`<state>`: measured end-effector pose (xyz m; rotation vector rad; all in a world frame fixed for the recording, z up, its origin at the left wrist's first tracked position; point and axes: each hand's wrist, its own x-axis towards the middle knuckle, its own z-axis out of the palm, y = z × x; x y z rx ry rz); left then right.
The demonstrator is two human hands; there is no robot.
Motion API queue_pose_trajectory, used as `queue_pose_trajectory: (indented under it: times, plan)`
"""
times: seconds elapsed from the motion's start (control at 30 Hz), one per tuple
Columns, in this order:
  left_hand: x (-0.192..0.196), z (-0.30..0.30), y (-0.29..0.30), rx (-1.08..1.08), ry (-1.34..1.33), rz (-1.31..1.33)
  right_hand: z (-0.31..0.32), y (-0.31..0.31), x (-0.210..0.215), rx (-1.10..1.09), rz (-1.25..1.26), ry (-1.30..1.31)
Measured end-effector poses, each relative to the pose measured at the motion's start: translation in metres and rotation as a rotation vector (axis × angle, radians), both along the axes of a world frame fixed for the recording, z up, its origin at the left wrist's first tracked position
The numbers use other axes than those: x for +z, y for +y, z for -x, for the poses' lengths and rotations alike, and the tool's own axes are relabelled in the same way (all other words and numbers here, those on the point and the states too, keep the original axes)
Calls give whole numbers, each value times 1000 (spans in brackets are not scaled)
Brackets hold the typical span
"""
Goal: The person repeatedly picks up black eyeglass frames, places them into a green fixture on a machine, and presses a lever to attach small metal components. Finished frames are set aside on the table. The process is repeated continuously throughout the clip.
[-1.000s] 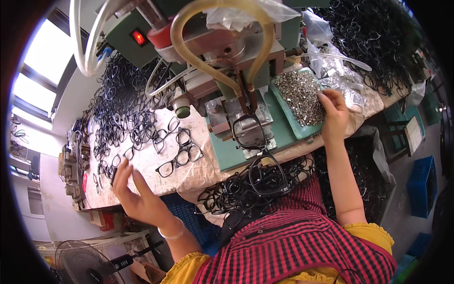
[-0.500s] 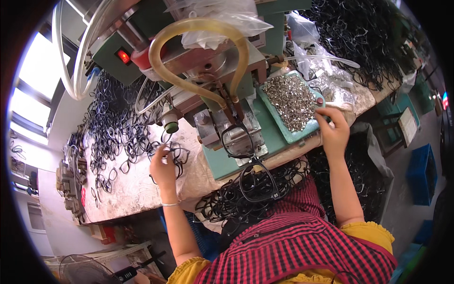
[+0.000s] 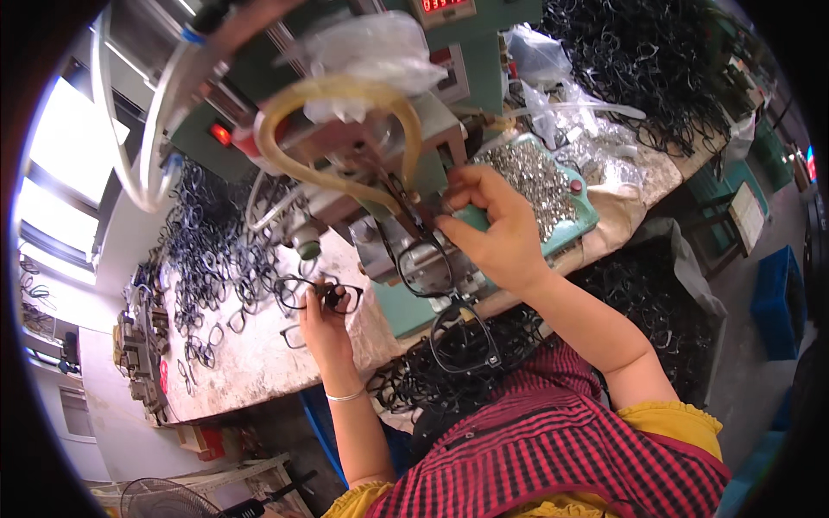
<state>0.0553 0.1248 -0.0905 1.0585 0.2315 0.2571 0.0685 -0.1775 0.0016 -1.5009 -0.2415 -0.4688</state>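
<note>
At the lower centre, a dark heap of frames point(image 3: 401, 375) is bordered by a checked apron point(image 3: 535, 440). Above it, a mounted frame point(image 3: 455, 299) is held by the machine point(image 3: 401, 311). Left of centre, a black glasses frame point(image 3: 332, 296) is gripped by the left hand point(image 3: 326, 326). At the centre, the right hand point(image 3: 505, 231) is curled beside the machine; whether anything is pinched cannot be told. Beyond, metal bits point(image 3: 537, 177) are held in a green tray point(image 3: 589, 210).

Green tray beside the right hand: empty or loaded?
Loaded: small shiny pieces cover much of the green tray. The right hand hides part; their depth, I cannot tell.
</note>
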Motion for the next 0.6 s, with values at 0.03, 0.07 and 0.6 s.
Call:
queue_pose_trajectory:
  times: [0.03,0.07,0.6]
  plan:
    - [-2,5,-3,37,-16,-32,5,1,-4,10,-19,45]
    - [5,6,-10,88,-69,-87,4,1,-1,22,-40,70]
    - [130,43,-115,-115,-1034,-1198,19,-28,25,68,333,-24]
